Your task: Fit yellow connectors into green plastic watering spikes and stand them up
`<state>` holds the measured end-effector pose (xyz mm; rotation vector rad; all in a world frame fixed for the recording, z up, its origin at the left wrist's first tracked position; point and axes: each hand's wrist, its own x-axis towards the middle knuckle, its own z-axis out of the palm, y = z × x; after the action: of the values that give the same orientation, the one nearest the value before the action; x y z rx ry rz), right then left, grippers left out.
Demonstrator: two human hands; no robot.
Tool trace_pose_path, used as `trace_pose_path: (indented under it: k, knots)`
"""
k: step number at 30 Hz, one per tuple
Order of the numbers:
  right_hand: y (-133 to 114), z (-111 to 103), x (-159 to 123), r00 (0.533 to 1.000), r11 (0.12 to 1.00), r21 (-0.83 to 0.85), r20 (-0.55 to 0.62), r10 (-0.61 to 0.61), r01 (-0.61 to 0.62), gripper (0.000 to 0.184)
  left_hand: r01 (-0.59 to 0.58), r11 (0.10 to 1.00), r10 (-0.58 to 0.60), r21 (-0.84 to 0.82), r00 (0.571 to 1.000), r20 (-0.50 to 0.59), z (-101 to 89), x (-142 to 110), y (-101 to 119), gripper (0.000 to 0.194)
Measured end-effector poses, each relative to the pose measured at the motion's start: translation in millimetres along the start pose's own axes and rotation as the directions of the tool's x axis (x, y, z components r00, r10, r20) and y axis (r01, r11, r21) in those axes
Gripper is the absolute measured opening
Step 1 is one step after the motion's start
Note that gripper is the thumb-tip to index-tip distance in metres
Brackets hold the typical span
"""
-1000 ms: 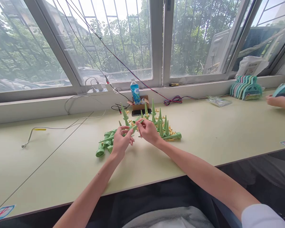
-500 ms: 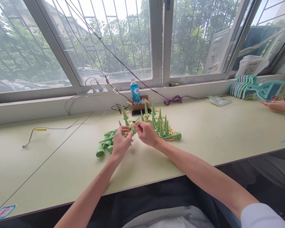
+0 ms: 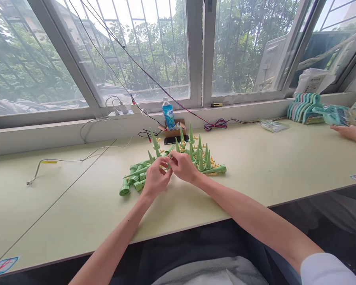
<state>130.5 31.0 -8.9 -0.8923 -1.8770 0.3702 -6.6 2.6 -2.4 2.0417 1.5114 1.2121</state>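
My left hand (image 3: pixel 157 177) and my right hand (image 3: pixel 183 166) meet over a pile of green plastic watering spikes. Both have closed fingers pinching one green watering spike, mostly hidden behind the fingertips. Beside my left hand several loose green spikes (image 3: pixel 138 170) lie on their sides, with a capped one (image 3: pixel 124 187) nearest the front. To the right of my right hand, several green spikes (image 3: pixel 201 161) stand upright on their wide ends. Small yellow valve pieces (image 3: pixel 215 163) are scattered among them, and some stick out of the upright spikes.
Behind the spikes are a dark phone (image 3: pixel 176 139), a small cardboard box (image 3: pixel 179 130) and a blue-labelled bottle (image 3: pixel 168 114). A white cable (image 3: pixel 86 159) crosses the table at left. At right, another person's hand (image 3: pixel 351 132) is near teal hangers (image 3: pixel 307 109) and a plastic packet (image 3: pixel 273 126).
My left hand has moved slightly right, closing up against my right hand and covering more of the held spike. The other person's hand and a teal item at far right have shifted.
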Motion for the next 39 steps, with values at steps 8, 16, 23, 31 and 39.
trace_pose_path:
  k: [8,16,23,31,39]
  knots:
    - [2,1,0,0.999,1.0,-0.008,0.032,0.012,-0.012,0.024,0.024,1.0,-0.024,0.004,0.999,0.034,-1.0,-1,2,0.016]
    - [2,0,1,0.998,0.999,-0.013,0.049,0.032,-0.032,0.025,0.001,0.997,-0.003,0.083,1.0,0.024,0.1,0,-2,0.018]
    - [4,1,0,0.997,0.998,-0.058,0.072,0.036,-0.032,0.029,0.023,0.991,-0.034,0.135,0.996,0.079,-0.7,-1,-3,0.017]
    - [1,-1,-1,0.99,0.998,-0.034,0.129,0.052,-0.048,0.022,-0.024,0.983,0.008,0.183,0.996,0.09,-0.2,0,-4,0.007]
    - [-8,-1,-5,0.985,0.999,-0.028,0.17,0.034,-0.029,0.017,-0.03,0.972,0.006,0.232,0.995,0.103,-2.2,-2,-2,0.011]
